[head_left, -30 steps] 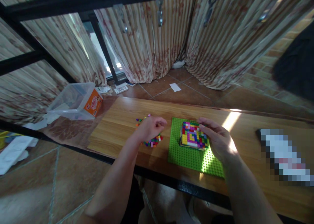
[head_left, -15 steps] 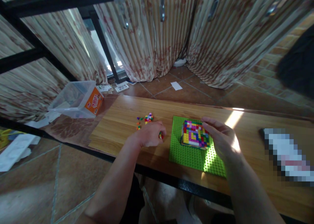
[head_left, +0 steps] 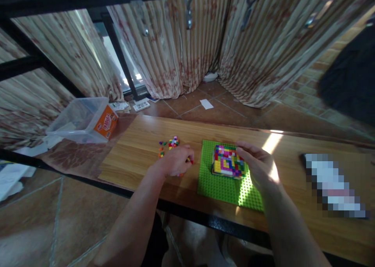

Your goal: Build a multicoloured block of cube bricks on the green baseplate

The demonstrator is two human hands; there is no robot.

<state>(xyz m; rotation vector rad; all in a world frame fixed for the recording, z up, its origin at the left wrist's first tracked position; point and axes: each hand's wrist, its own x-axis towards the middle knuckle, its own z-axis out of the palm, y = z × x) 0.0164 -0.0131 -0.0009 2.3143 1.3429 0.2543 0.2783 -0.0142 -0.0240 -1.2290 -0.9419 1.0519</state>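
Observation:
My left hand (head_left: pixel 178 160) is low over the table with its fingers curled together around a small red toy brick (head_left: pixel 191 161), partly hidden by the fingertips. A few orange-red bricks (head_left: pixel 180 175) show under its near edge. Loose coloured bricks (head_left: pixel 174 142) lie just beyond it. On a green studded baseplate (head_left: pixel 206 183) sits a low rectangular block of many-coloured toy bricks (head_left: pixel 227 163). My right hand (head_left: pixel 260 165) is at the block's right side, thumb and fingertips closed on its far right corner. Its other fingers are partly hidden.
The wooden table (head_left: pixel 125 150) has a dark front edge. A clear plastic box (head_left: pixel 79 120) with an orange label stands beyond its left end. A dark-edged flat object, its surface pixelated (head_left: pixel 331 189), lies at the right. Striped curtains (head_left: pixel 175 56) hang behind.
The view has shifted slightly, moving the scene a little left. My left hand's fingers have drawn in over the small bricks. My right hand stays at the brick block.

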